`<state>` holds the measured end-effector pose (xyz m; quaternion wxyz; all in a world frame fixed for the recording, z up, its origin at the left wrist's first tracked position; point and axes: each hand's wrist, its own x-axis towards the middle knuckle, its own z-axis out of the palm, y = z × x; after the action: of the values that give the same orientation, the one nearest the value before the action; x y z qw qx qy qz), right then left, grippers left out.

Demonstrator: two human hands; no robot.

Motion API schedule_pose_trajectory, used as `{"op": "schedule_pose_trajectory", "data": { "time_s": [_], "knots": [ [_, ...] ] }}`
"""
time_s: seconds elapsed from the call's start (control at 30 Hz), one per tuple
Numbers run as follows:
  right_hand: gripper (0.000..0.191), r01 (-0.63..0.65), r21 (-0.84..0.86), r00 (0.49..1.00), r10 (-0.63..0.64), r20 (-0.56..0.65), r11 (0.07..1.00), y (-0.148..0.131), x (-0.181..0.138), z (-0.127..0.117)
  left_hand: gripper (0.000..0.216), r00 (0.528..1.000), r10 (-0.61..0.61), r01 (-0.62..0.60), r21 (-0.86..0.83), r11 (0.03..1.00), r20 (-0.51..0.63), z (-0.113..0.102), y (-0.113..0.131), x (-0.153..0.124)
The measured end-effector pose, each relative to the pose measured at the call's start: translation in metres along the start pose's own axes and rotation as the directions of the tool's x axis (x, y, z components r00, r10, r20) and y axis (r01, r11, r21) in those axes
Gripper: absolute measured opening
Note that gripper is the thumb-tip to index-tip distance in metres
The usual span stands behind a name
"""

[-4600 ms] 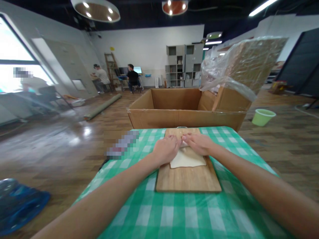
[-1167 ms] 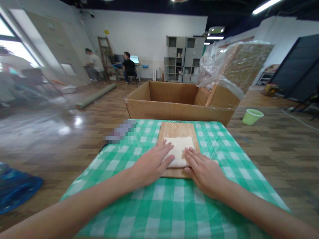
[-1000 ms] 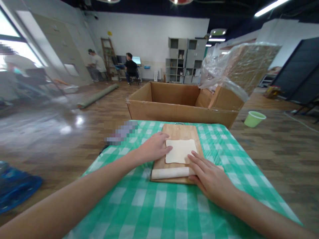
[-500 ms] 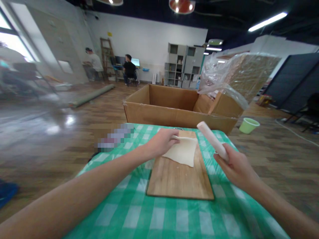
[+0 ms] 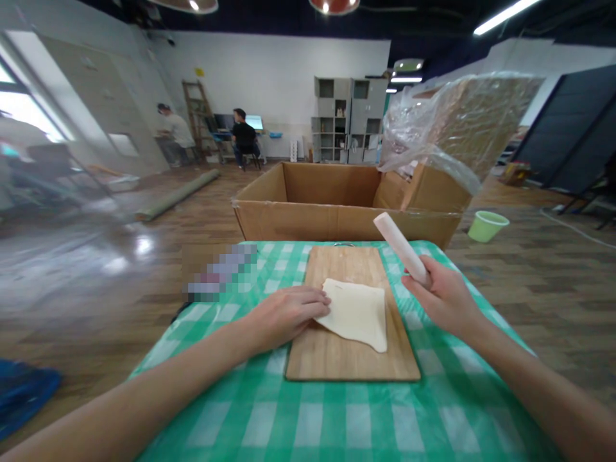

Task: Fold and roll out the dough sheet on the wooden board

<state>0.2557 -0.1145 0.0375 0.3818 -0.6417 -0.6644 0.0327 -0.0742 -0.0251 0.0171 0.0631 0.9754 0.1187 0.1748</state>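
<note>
A flat pale sheet of dough point(image 5: 357, 312) lies turned cornerwise on a wooden cutting board point(image 5: 346, 356) on the green checked tablecloth point(image 5: 337, 423). My left hand point(image 5: 287, 314) rests at the dough's left corner, fingers together and touching its edge. My right hand point(image 5: 440, 296) is held above the cloth to the right of the board, closed round the lower end of a white rolling pin point(image 5: 400, 246) that points up and away.
A large open cardboard box point(image 5: 337, 205) stands just beyond the table, with a plastic-wrapped flap point(image 5: 462, 128) at its right. A green bucket point(image 5: 487, 225) sits on the wooden floor at the right. Two people sit at desks by the far wall.
The rolling pin has gone from lying on the board's near edge to being lifted in my right hand. My left hand has pulled the dough nearer and turned it cornerwise.
</note>
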Motion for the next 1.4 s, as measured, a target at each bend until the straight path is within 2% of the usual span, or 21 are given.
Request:
{"op": "schedule_pose_trajectory", "data": {
  "time_s": [0.13, 0.23, 0.37, 0.47, 0.53, 0.63, 0.73, 0.83, 0.93, 1.0, 1.07, 1.13, 1.2, 1.3, 1.37, 1.4],
  "knots": [
    [0.025, 0.017, -0.087, 0.998, -0.012, 0.059, 0.996, 0.007, -0.003, 0.003, 0.032, 0.983, -0.175, 0.168, -0.127, 0.978, -0.048, 0.000, -0.004, 0.006],
    [0.027, 0.009, -0.101, 0.992, 0.004, 0.126, 0.995, 0.014, -0.004, 0.006, 0.032, 0.934, -0.350, 0.324, -0.239, 0.915, -0.074, -0.001, -0.010, 0.016],
    [0.029, -0.020, -0.091, 0.979, 0.038, 0.202, 0.996, 0.020, -0.004, 0.011, 0.031, 0.862, -0.506, 0.494, -0.279, 0.824, 0.031, -0.005, -0.026, 0.035],
    [0.029, -0.008, -0.103, 0.979, 0.029, 0.201, 0.995, 0.020, -0.004, 0.013, 0.042, 0.828, -0.532, 0.561, -0.268, 0.783, 0.178, -0.006, -0.037, 0.054],
    [0.029, 0.016, -0.110, 0.982, 0.005, 0.187, 0.994, 0.019, -0.004, 0.013, 0.045, 0.787, -0.549, 0.612, -0.252, 0.749, 0.281, -0.007, -0.041, 0.067],
    [0.029, 0.034, -0.111, 0.986, -0.016, 0.164, 0.993, 0.017, -0.005, 0.011, 0.033, 0.740, -0.513, 0.641, -0.226, 0.734, 0.434, -0.010, -0.044, 0.081],
    [0.030, 0.028, -0.112, 0.988, -0.011, 0.153, 0.993, 0.018, -0.006, 0.010, 0.025, 0.754, -0.455, 0.613, -0.258, 0.747, 0.474, -0.011, -0.045, 0.085],
    [0.028, 0.016, -0.112, 0.986, 0.003, 0.165, 0.994, 0.020, -0.006, 0.010, 0.025, 0.786, -0.451, 0.594, -0.315, 0.740, 0.422, -0.008, -0.041, 0.082],
    [0.028, 0.010, -0.106, 0.985, 0.008, 0.170, 0.994, 0.022, -0.006, 0.010, 0.019, 0.829, -0.472, 0.552, -0.306, 0.776, 0.298, -0.010, -0.029, 0.082],
    [0.029, 0.008, -0.106, 0.990, 0.007, 0.142, 0.994, 0.023, -0.006, 0.009, 0.013, 0.868, -0.472, 0.497, -0.257, 0.829, 0.155, -0.017, -0.017, 0.085],
    [0.031, 0.005, -0.099, 0.995, 0.005, 0.098, 0.995, 0.023, -0.006, 0.007, 0.012, 0.897, -0.438, 0.421, -0.188, 0.887, -0.058, -0.027, -0.003, 0.088],
    [0.032, -0.008, -0.087, 0.999, 0.011, 0.037, 0.996, 0.024, -0.006, 0.004, 0.015, 0.906, -0.324, 0.309, -0.098, 0.946, -0.271, -0.037, 0.010, 0.087],
    [0.033, -0.037, -0.077, 0.999, 0.034, -0.037, 0.996, 0.027, -0.005, 0.000, 0.018, 0.913, -0.161, 0.170, -0.008, 0.985, -0.376, -0.041, 0.017, 0.080],
    [0.036, -0.093, -0.044, 0.989, 0.087, -0.117, 0.995, 0.031, -0.004, -0.004, 0.018, 0.935, -0.006, 0.022, 0.039, 0.999, -0.354, -0.032, 0.012, 0.057],
    [0.037, -0.110, -0.018, 0.986, 0.107, -0.131, 0.994, 0.033, -0.004, -0.005, 0.018, 0.958, -0.018, 0.035, 0.056, 0.998, -0.287, -0.018, 0.001, 0.039],
    [0.037, -0.112, -0.015, 0.985, 0.109, -0.130, 0.994, 0.033, -0.004, -0.004, 0.018, 0.968, -0.061, 0.078, 0.064, 0.995, -0.244, -0.011, -0.005, 0.030]
  ]
}}
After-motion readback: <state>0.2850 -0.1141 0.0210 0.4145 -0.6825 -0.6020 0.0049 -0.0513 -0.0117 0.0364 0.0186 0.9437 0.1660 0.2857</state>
